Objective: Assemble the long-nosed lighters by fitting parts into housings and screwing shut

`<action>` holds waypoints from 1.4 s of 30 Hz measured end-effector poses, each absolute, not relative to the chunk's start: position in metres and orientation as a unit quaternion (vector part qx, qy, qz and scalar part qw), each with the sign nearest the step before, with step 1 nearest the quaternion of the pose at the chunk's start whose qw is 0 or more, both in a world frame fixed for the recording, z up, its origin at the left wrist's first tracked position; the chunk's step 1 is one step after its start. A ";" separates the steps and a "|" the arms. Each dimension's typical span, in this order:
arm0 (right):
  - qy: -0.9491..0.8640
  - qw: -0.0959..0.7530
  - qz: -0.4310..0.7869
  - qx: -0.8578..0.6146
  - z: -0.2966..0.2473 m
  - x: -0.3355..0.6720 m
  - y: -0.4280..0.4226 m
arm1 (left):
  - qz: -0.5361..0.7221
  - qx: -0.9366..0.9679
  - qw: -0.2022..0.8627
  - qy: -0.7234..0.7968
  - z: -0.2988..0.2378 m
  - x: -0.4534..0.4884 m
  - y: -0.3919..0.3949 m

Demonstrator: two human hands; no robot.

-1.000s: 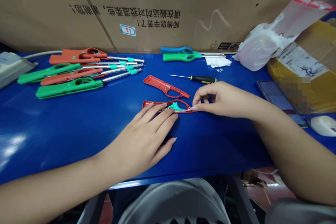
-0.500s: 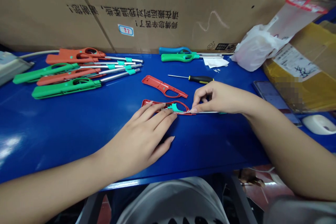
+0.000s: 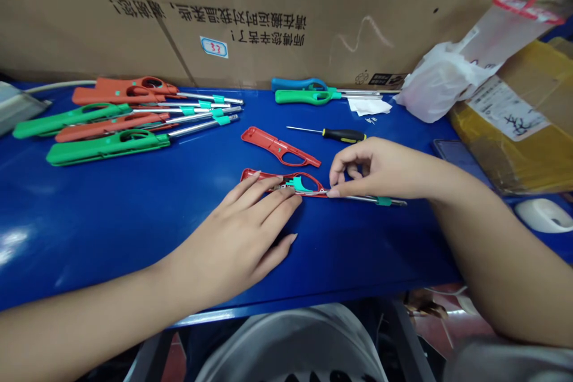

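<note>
An open red lighter shell half (image 3: 308, 182) with a teal trigger inside lies on the blue table (image 3: 134, 209). A metal tube (image 3: 364, 199) with a teal ring sticks out of it to the right. My left hand (image 3: 244, 233) lies flat, fingers spread, pressing on the shell's left end. My right hand (image 3: 378, 168) pinches the tube where it meets the shell. The other red shell half (image 3: 280, 147) lies just behind, and a black-handled screwdriver (image 3: 331, 133) lies beyond that.
Several assembled red and green long lighters (image 3: 120, 122) lie at the back left; a blue and a green one (image 3: 308, 91) lie by the cardboard box (image 3: 268, 12). A white plastic bag (image 3: 443, 80), a phone (image 3: 452, 152) and a yellow package (image 3: 528, 125) sit at the right.
The metal tube has come into view to the right of my right hand, lying against the shell's right end. My left hand has stayed on the shell.
</note>
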State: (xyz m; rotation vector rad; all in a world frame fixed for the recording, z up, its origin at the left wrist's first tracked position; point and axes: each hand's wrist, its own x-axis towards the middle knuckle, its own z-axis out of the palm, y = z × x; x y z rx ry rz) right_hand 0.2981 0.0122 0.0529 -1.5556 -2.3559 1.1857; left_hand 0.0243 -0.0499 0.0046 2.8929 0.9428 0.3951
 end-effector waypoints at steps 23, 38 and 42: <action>-0.854 -0.045 0.286 -0.433 0.061 0.310 0.001 | 0.141 0.940 0.019 0.309 0.006 0.025 -0.045; -0.851 -0.059 0.301 -0.426 0.060 0.310 0.002 | 0.128 0.941 0.013 0.312 0.006 0.024 -0.046; -0.845 -0.049 0.308 -0.434 0.060 0.310 0.002 | 0.130 0.942 0.011 0.310 0.005 0.024 -0.046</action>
